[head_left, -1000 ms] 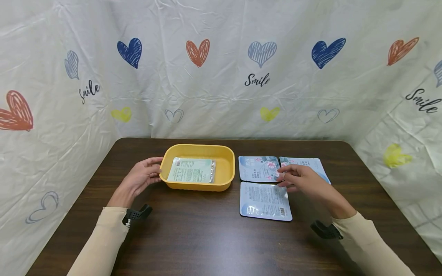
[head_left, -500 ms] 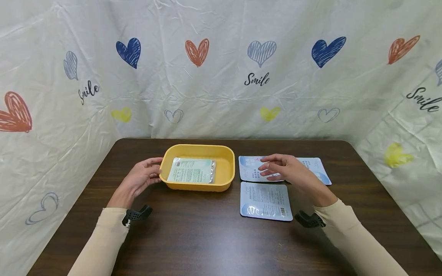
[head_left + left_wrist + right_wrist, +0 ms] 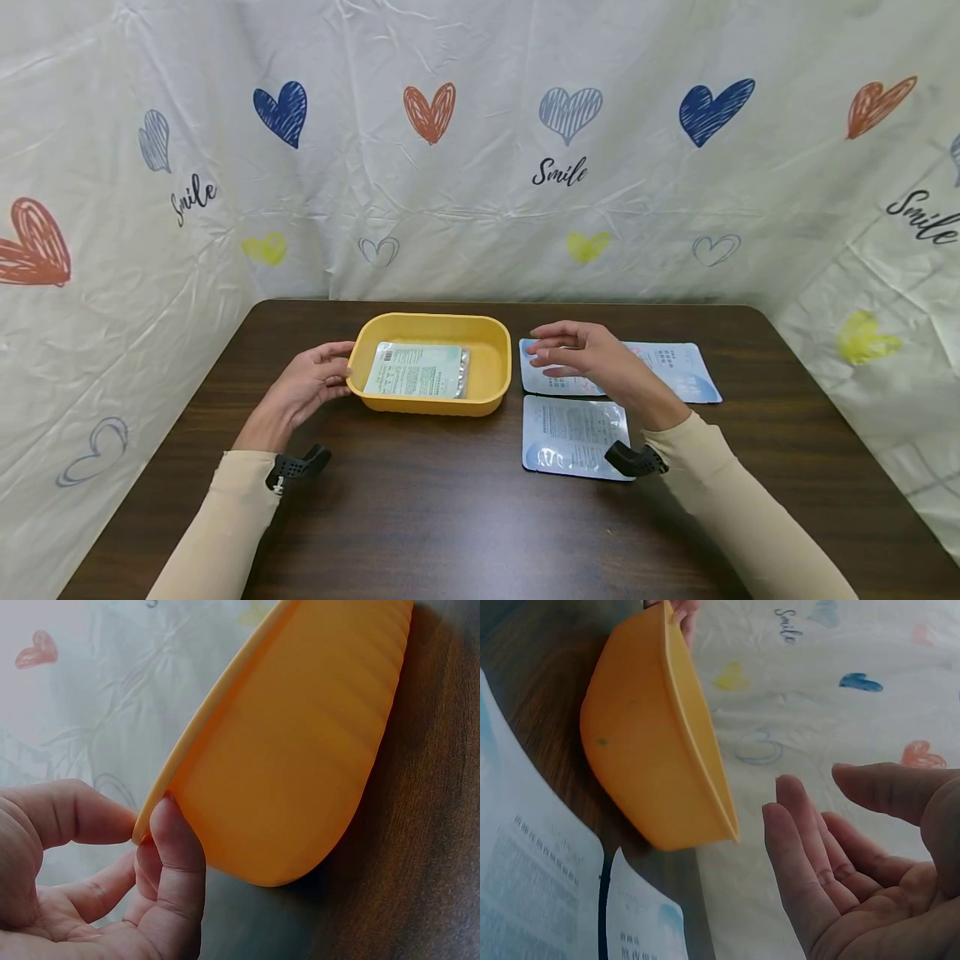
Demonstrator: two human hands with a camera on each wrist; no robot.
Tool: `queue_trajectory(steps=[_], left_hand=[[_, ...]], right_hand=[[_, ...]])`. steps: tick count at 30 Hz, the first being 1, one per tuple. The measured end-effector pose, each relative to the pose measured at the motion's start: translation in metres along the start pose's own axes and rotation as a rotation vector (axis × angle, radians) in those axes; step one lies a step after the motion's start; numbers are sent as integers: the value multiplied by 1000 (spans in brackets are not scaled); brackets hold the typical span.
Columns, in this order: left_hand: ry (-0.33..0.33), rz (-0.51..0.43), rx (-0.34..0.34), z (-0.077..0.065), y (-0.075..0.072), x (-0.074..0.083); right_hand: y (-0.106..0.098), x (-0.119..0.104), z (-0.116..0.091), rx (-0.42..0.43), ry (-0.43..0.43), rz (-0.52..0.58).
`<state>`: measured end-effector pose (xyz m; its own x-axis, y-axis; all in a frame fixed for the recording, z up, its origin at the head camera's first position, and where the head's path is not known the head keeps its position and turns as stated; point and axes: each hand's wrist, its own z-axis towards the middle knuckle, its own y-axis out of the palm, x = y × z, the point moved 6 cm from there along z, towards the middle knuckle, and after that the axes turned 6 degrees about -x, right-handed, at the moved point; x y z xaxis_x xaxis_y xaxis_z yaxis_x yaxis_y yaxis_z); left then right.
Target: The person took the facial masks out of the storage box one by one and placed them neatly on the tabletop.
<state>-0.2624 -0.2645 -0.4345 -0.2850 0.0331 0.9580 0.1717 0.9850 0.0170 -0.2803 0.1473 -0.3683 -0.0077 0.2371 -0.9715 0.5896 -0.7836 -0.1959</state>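
Observation:
My left hand (image 3: 306, 387) is at the left end of a yellow plastic tray (image 3: 489, 367). In the left wrist view its thumb and fingers pinch the tray's rim (image 3: 196, 729). Inside the tray lies a pale green flat sachet (image 3: 416, 370), with a silvery edge showing under its right side. My right hand (image 3: 588, 357) hovers over the light blue sachets, fingers loosely bent and apart; the right wrist view shows nothing between them. Beneath it, partly covered, is the back left sachet (image 3: 534, 379). Another sachet (image 3: 681, 371) lies to its right, and a text-side-up sachet (image 3: 566, 429) in front.
A dark brown wooden table (image 3: 420, 517) bears everything. Behind and at both sides hangs a white curtain (image 3: 480, 183) printed with hearts and the word "Smile". A dark band with a camera (image 3: 636, 460) on the right wrist overlaps the front sachet.
My right hand has moved left across the blue sachets, towards the tray, uncovering more of the right sachet. My left hand, the tray and the sachets have stayed in place.

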Motion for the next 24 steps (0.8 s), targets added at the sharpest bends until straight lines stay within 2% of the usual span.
queue_trajectory(steps=[15,24], left_hand=[[-6,12,4,-1,0,-2],[1,17,5,0,-1,-1]], right_hand=[[42,-17,39,-37,-15,49],[57,-19,59,-48,-17,97]])
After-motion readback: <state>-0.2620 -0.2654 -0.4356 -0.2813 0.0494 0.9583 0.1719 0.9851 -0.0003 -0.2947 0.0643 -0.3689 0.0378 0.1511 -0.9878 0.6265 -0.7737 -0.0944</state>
